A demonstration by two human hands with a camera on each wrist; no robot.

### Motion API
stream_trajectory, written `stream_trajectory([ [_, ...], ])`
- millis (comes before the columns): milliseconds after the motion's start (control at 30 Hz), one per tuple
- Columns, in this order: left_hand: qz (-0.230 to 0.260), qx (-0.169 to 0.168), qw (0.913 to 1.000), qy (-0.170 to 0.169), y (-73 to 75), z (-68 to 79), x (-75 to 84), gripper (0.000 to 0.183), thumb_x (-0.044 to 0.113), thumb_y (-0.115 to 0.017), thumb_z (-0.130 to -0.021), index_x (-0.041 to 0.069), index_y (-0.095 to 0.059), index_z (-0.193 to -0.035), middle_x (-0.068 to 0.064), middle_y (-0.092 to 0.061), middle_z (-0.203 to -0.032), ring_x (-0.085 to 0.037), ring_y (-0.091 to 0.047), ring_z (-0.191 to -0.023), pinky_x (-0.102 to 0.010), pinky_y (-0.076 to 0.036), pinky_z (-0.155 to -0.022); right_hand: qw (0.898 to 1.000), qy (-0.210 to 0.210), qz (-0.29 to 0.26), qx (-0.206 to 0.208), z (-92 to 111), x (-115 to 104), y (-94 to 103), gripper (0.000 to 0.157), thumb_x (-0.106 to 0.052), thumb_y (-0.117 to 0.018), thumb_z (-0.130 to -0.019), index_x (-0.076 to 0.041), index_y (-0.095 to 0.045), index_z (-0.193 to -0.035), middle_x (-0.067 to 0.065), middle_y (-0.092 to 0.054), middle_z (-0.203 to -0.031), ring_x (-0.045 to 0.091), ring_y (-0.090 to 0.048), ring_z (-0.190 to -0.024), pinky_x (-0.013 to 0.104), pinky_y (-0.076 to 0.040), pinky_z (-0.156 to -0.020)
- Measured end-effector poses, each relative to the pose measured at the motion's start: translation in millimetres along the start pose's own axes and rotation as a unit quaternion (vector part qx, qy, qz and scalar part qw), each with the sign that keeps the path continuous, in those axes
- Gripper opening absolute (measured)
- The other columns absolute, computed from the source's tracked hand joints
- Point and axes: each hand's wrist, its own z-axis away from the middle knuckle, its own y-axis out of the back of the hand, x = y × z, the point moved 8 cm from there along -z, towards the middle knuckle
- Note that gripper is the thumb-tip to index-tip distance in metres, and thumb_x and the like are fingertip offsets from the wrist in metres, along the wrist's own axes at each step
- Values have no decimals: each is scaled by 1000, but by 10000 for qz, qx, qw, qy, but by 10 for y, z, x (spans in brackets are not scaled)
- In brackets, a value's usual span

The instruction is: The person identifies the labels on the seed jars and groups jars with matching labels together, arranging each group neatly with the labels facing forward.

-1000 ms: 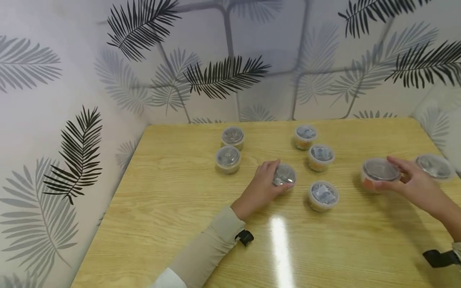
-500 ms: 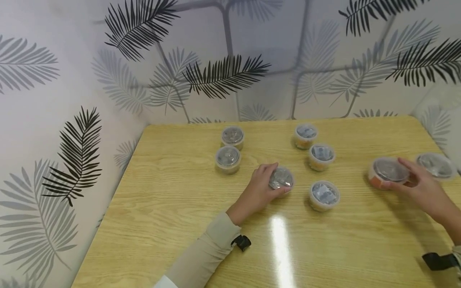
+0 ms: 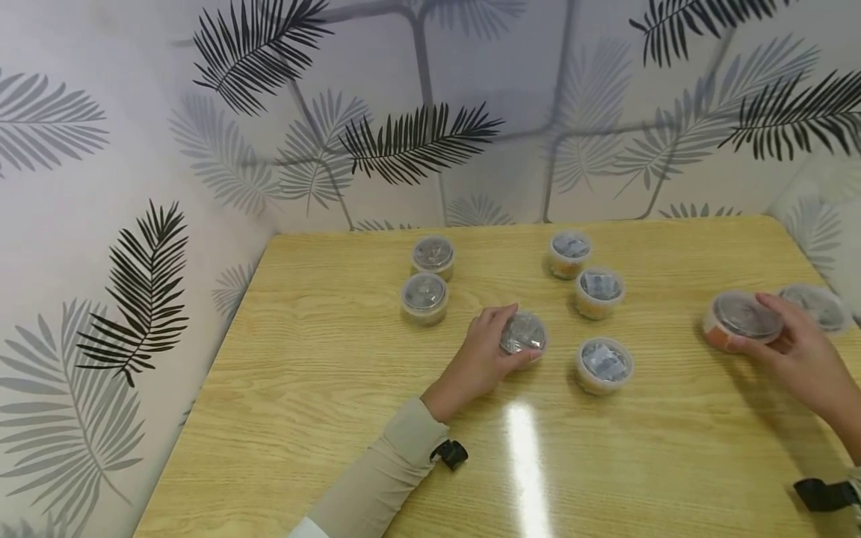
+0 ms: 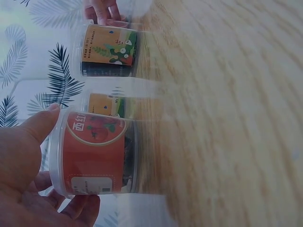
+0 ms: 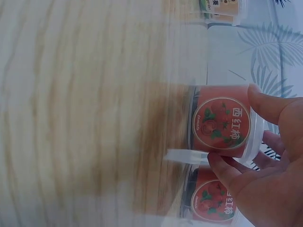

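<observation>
Left tub (image 3: 522, 333) is gripped between thumb and fingers of the left hand (image 3: 476, 365), mid-surface (image 3: 303, 359); red label is shown in the left wrist view. Right tub (image 3: 745, 314), also red-labelled, is gripped at its lid end by the right hand's (image 3: 810, 360) thumb and fingers, toward the surface's right side. Base contact can't be told for either. Spare tub (image 3: 822, 305), red label too, is seen just beyond the right tub. Middle trio (image 3: 604, 365) is spread between; rear pair (image 3: 424, 293) is placed left.
</observation>
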Motion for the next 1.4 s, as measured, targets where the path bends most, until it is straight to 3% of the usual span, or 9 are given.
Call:
stream_trajectory([
  [600, -61, 19, 10000, -34, -27, 18, -9, 77, 51, -62, -84, 17, -30, -145, 0, -35, -140, -17, -35, -123, -33, -42, -94, 9994, 258, -206, 143, 38, 65, 39, 72, -6, -65, -87, 9, -21, -142, 36, -26, -135, -12, -41, -99, -4, -32, -70],
  [700, -63, 23, 9999, -81, -45, 23, -14, 78, 53, -60, -84, 17, -29, -146, 0, -32, -143, -18, -31, -127, -34, -41, -96, 9999, 132, -36, 12, 47, 66, 28, 79, -11, -64, -88, 6, -12, -145, 38, -25, -135, 22, -52, -102, -4, -33, -64],
  [767, -83, 55, 9999, -82, -50, 26, -17, 78, 54, -59, -85, 16, -28, -146, -1, -31, -144, -18, -31, -128, -35, -40, -97, 9997, 236, 61, 27, 41, 19, 33, 72, -10, -66, -87, 5, -22, -143, 35, -37, -125, 25, -55, -98, -1, -36, -59],
  [933, -240, 177, 9996, 11, -44, 62, -9, 79, 56, -58, -84, 14, -29, -144, -4, -31, -142, -19, -35, -123, -33, -42, -95, 9948, 845, 446, 355, 67, -162, 73, 49, -2, -73, -79, 6, -43, -117, 20, -49, -102, -3, -48, -88, 0, -35, -64],
  [1000, -324, 188, 9993, 45, -37, 93, -10, 80, 56, -58, -84, 13, -29, -145, -4, -30, -143, -19, -35, -123, -34, -42, -95, 9929, 850, 719, 422, 105, -227, 71, 56, -3, -73, -79, 6, -41, -125, 25, -47, -107, 17, -52, -93, 3, -39, -67],
  [1100, -328, 76, 9994, 106, -34, 153, -6, 82, 53, -60, -85, 12, -25, -146, -5, -27, -146, -21, -32, -127, -36, -42, -96, 9886, 634, 1206, 634, 221, -340, 82, 68, -9, -69, -84, 8, -31, -138, 36, -40, -117, 50, -48, -89, 27, -53, -63],
  [1167, -274, -69, 9994, 174, -36, 206, -4, 84, 52, -60, -85, 12, -22, -147, -5, -24, -147, -22, -30, -128, -37, -42, -96, 9850, 519, 1389, 887, 295, -464, 93, 66, -11, -66, -87, 9, -30, -139, 39, -39, -117, 52, -47, -87, 26, -52, -56],
  [1333, -227, -250, 9992, 225, -11, 328, 20, 84, 51, -61, -84, 12, -22, -147, -5, -26, -146, -21, -30, -129, -36, -41, -97, 9766, 1149, 1119, 1435, 428, -1074, -1, 42, -1, -67, -83, 7, -54, -122, 25, -54, -108, 3, -48, -88, -2, -29, -67],
  [1400, -278, -239, 9991, 219, -3, 365, 26, 84, 52, -61, -84, 12, -23, -147, -4, -28, -145, -21, -30, -128, -36, -41, -97, 9738, 1613, 898, 1331, 492, -1363, -135, 40, 3, -69, -79, 3, -59, -118, 15, -59, -103, -9, -43, -86, -1, -34, -71],
])
